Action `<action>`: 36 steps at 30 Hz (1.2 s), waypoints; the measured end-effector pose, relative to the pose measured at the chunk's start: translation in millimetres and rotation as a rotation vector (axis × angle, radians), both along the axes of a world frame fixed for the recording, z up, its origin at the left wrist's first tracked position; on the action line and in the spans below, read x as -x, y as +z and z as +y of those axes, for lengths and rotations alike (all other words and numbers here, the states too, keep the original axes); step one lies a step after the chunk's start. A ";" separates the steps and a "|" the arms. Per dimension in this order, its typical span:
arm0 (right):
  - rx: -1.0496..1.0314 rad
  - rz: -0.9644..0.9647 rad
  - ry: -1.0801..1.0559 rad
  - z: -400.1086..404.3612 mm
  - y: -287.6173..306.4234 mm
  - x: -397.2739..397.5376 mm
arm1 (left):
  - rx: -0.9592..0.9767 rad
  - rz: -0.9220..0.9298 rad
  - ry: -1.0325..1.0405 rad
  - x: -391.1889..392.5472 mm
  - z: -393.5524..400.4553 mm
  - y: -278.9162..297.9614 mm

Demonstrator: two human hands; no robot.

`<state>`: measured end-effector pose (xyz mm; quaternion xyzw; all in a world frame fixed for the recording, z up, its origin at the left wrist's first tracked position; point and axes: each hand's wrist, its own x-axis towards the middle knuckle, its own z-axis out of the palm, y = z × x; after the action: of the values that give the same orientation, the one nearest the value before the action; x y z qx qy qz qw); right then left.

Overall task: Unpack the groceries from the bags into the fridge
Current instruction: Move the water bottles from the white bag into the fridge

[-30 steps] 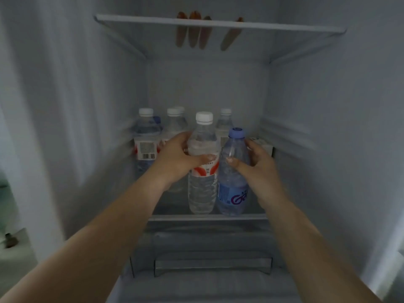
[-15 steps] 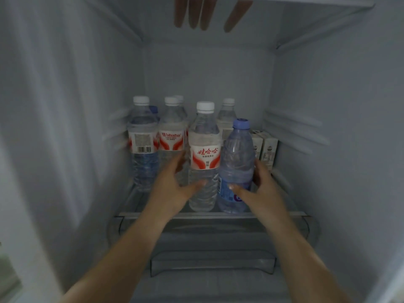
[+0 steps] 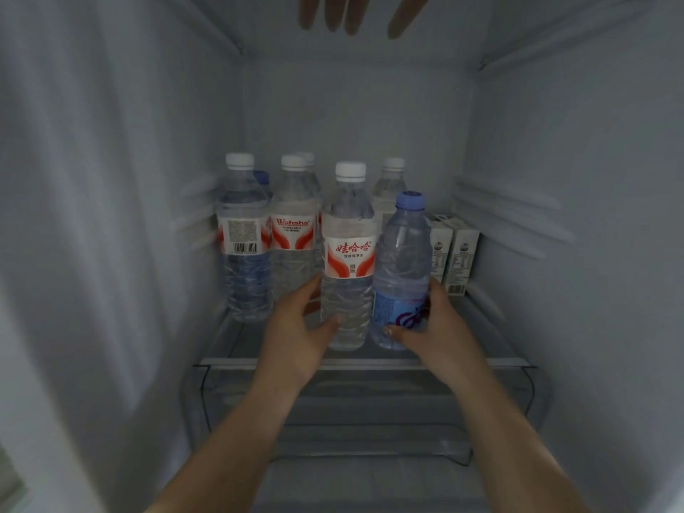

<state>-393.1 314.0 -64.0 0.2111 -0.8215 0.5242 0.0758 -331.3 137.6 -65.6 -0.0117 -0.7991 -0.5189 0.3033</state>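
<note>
Head view inside the fridge: a white-capped water bottle (image 3: pixel 348 261) and a blue-capped water bottle (image 3: pixel 401 272) stand upright, touching, at the front of the glass shelf (image 3: pixel 492 361). Left hand (image 3: pixel 296 335) curls round the white-capped bottle's lower body; right hand (image 3: pixel 429 327) grips the blue-capped bottle's base. Beyond the left grip stand more bottled waters (image 3: pixel 244 238); beyond the right grip, two small cartons (image 3: pixel 453 253) against the wall
</note>
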 end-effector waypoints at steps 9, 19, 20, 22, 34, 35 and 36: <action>-0.009 0.052 -0.028 -16.4 3.7 29.7 | -0.046 -0.071 0.078 27.5 -3.9 6.2; -0.061 0.037 -0.066 -21.5 1.1 53.3 | -0.118 -0.083 0.169 44.3 -4.1 2.3; -0.068 0.041 -0.077 -22.2 -0.5 54.7 | -0.119 -0.083 0.180 45.3 -3.6 2.0; -0.089 0.046 -0.098 -24.2 -3.1 56.4 | -0.116 -0.084 0.206 47.1 -3.1 2.3; -0.057 0.052 -0.103 -23.7 -6.2 50.4 | -0.096 -0.101 0.215 28.0 1.2 4.1; -0.048 0.053 -0.104 -23.4 -6.2 50.4 | -0.094 -0.092 0.202 22.1 2.2 3.1; -0.037 0.055 -0.106 -23.4 -6.5 49.6 | -0.090 -0.073 0.180 15.4 3.0 1.9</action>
<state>-442.7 290.6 -70.5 0.1828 -0.8388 0.4981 0.1222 -346.7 140.6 -63.7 0.0925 -0.7834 -0.5250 0.3197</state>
